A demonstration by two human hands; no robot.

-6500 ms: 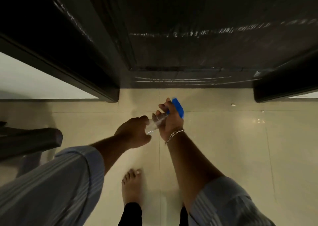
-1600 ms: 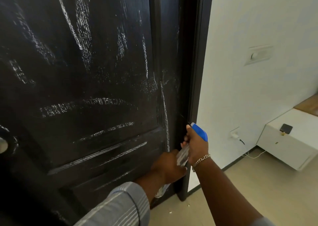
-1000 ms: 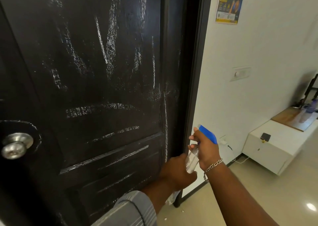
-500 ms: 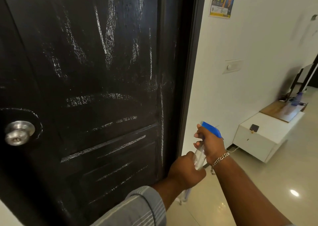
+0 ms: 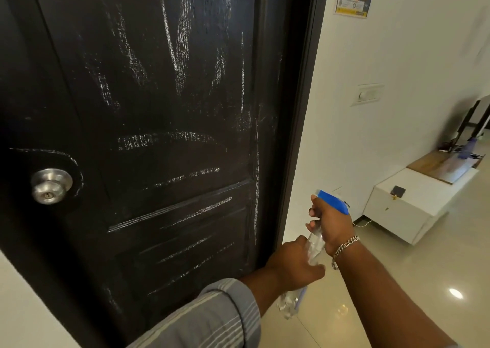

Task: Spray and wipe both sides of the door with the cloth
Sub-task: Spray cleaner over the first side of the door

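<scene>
Here the door [image 5: 164, 135] stood to the left of both hands, tall and upright, with its right edge nearest to them. The right hand [image 5: 331, 225] gripped the neck of the spray bottle [image 5: 315, 244], under its blue head, and the left hand [image 5: 294, 265] held the clear body lower down, so the hands were close together. The left hand was nearer to the door. No cloth could be seen.

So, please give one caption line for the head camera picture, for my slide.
Both hands grip a clear spray bottle beside a smeared black door.
</scene>
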